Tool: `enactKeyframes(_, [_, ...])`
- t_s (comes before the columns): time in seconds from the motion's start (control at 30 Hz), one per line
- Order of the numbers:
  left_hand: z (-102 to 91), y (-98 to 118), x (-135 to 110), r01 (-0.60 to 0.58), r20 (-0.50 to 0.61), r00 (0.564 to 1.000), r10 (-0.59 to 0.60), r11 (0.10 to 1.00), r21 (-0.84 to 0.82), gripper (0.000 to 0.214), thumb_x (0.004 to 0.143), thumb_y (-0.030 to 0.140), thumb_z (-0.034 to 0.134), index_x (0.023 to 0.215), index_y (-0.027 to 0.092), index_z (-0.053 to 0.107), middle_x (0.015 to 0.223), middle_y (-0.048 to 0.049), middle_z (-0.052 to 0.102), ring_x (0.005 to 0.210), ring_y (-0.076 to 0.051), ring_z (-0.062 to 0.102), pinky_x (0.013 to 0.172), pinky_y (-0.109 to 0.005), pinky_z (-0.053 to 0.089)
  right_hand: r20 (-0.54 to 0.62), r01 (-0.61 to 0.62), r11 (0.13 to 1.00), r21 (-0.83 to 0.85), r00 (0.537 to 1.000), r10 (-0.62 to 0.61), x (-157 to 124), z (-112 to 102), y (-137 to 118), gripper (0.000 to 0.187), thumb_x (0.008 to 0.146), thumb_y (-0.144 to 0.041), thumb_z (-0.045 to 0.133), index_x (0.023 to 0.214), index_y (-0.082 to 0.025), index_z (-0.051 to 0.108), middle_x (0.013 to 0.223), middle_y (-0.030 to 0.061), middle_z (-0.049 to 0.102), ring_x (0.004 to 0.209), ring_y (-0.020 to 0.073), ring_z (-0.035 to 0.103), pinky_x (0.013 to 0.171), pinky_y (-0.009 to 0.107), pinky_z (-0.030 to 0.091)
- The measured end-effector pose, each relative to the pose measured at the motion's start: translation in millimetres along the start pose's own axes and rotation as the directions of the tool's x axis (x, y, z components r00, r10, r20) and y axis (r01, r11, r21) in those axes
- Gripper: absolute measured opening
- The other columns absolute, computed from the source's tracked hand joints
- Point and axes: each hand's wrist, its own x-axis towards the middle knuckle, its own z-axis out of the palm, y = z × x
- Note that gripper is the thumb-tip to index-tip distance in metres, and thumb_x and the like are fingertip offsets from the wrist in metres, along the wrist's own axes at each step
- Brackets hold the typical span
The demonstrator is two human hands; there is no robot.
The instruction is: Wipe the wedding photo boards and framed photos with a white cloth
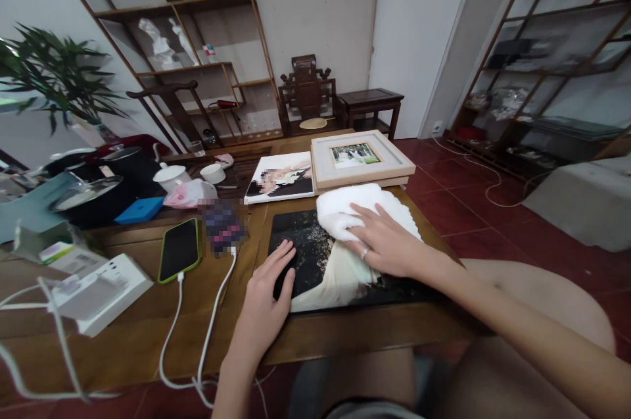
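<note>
A dark photo panel [308,254] showing a pale gown lies flat near the table's front edge. My left hand [269,287] rests on its left side with the fingers stretched out and holds nothing. Over the panel's upper right part lies a folded white towel [345,208]. My right hand [389,238], with a ring on one finger, presses on the towel and grips it against the panel. The towel and the right forearm hide the panel's right part.
Behind the panel lie a white-edged photo print [283,177] and a framed photo [320,166]. To the left are a green-cased phone [180,251] on a cable, a white power strip [116,294], a blue box [140,210] and dark pots [89,198]. A wooden chair [308,93] stands beyond the table.
</note>
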Motion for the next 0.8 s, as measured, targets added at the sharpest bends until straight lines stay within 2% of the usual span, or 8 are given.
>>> enactKeyframes(0.13, [0.6, 0.6, -0.1, 0.007, -0.003, 1.0, -0.007, 1.0, -0.012, 0.037, 0.091, 0.03, 0.043, 0.12, 0.014, 0.06, 0.132, -0.0125, 0.056, 0.125, -0.025, 0.05, 0.105, -0.048, 0.039, -0.022, -0.055, 0.998, -0.011, 0.998, 0.055, 10.6, 2.1, 15.9, 0.037, 0.095, -0.031, 0.036, 0.116, -0.016, 0.062, 0.138, 0.0158, 0.048, 0.136, 0.0334, 0.026, 0.104, 0.063, 0.022])
enactKeyframes(0.27, [1.0, 0.5, -0.1, 0.008, -0.004, 1.0, -0.008, 1.0, -0.019, 0.037, 0.091, 0.029, 0.044, 0.121, 0.014, 0.06, 0.133, -0.0122, 0.056, 0.126, -0.024, 0.049, 0.106, -0.047, 0.039, -0.057, -0.055, 0.998, -0.025, 0.997, 0.054, 1.9, 6.9, 12.2, 0.035, 0.094, -0.029, 0.037, 0.112, -0.018, 0.065, 0.14, 0.0124, 0.047, 0.137, 0.0342, 0.025, 0.104, 0.064, 0.021])
enactKeyframes(0.53, [1.2, -0.8, -0.3, 0.006, -0.001, 1.0, -0.006, 1.0, -0.019, 0.036, 0.092, 0.03, 0.043, 0.121, 0.016, 0.06, 0.133, -0.0109, 0.056, 0.126, -0.023, 0.049, 0.106, -0.046, 0.039, -0.077, 0.025, 1.0, -0.005, 0.997, -0.025, -61.0, 11.1, -26.8, 0.023, 0.087, -0.021, 0.044, 0.086, -0.02, 0.068, 0.145, 0.0045, 0.042, 0.139, 0.0333, 0.018, 0.107, 0.065, 0.014])
enactKeyframes(0.7, [2.0, -1.1, -0.6, 0.015, 0.0, 1.0, -0.015, 1.0, -0.012, 0.037, 0.092, 0.031, 0.043, 0.122, 0.015, 0.059, 0.134, -0.0115, 0.055, 0.126, -0.024, 0.049, 0.106, -0.047, 0.038, -0.083, 0.137, 0.991, 0.004, 0.987, -0.136, -103.6, 11.2, -49.4, 0.015, 0.072, -0.012, 0.052, 0.074, -0.02, 0.064, 0.149, 0.0067, 0.033, 0.14, 0.0376, 0.009, 0.105, 0.07, 0.008])
enactKeyframes(0.8, [2.0, -0.4, -0.2, 0.01, 0.002, 1.0, -0.01, 1.0, -0.021, 0.037, 0.092, 0.031, 0.043, 0.121, 0.015, 0.059, 0.133, -0.0115, 0.055, 0.127, -0.023, 0.048, 0.106, -0.047, 0.038, -0.104, 0.188, 0.982, -0.008, 0.977, -0.187, -116.0, 11.1, -51.2, 0.012, 0.068, -0.011, 0.053, 0.067, -0.02, 0.062, 0.151, 0.0088, 0.03, 0.14, 0.0393, 0.006, 0.104, 0.07, 0.007])
